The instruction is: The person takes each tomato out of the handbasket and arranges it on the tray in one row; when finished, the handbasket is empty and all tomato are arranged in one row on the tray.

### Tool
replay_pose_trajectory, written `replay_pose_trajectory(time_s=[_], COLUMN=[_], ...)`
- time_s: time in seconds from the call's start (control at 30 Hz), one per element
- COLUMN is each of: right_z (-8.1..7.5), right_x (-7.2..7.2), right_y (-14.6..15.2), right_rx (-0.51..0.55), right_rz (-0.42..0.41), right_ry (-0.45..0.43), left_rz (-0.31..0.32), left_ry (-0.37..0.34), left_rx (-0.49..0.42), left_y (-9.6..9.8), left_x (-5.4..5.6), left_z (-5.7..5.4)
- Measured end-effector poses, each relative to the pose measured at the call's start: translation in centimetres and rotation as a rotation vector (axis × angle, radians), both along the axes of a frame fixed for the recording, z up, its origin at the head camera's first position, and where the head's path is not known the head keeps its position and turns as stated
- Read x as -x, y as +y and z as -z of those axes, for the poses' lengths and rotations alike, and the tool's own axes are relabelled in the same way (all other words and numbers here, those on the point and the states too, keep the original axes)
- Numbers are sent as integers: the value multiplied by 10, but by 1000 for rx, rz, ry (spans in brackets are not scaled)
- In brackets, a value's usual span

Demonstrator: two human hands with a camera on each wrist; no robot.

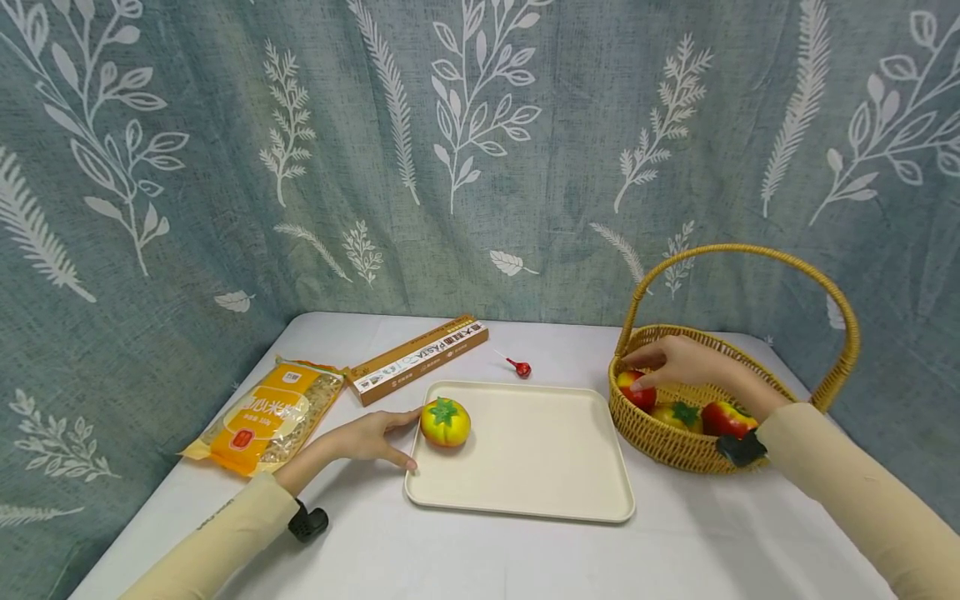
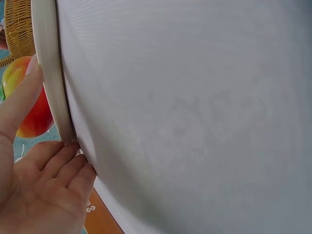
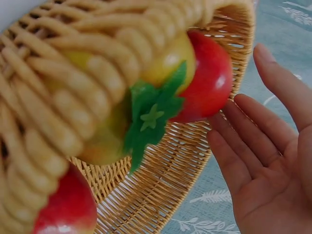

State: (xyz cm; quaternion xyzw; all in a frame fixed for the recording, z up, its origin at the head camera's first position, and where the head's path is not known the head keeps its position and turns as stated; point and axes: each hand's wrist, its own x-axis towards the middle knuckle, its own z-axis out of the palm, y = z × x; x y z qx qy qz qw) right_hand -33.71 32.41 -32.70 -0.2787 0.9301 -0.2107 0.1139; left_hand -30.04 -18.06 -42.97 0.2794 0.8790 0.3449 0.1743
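Overlapping red fruit point(image 1: 637, 398), right hand point(image 1: 688, 365) partly hides it

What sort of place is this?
Probably a staged indoor tabletop rather than a working kitchen: leaf-patterned fabric hangs behind and beside a white-covered table, where a cream tray and wicker basket sit. The wider room isn't visible.

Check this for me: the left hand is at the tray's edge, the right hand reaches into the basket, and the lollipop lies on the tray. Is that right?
No, the head view shows the lollipop on the white table behind the tray. The left hand is at the tray's edge and the right hand reaches into the basket.
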Motion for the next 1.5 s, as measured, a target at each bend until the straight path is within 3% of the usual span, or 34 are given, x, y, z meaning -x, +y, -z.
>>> replay_pose_trajectory(time_s=[0.4, 0.8, 1.17, 1.5], right_z=[2, 9, -1, -3], right_x=[8, 14, 4, -13], right_y=[-6, -2, 2, 9], right_rx=[-90, -170, -130, -59], right_rz=[26, 52, 74, 118], right_ry=[-27, 21, 34, 114], left_rz=[6, 3, -4, -4], left_ry=[14, -2, -2, 3], left_rx=[4, 4, 6, 10], left_y=[0, 0, 0, 1], left_x=[0, 0, 0, -1], left_z=[1, 1, 1, 0])
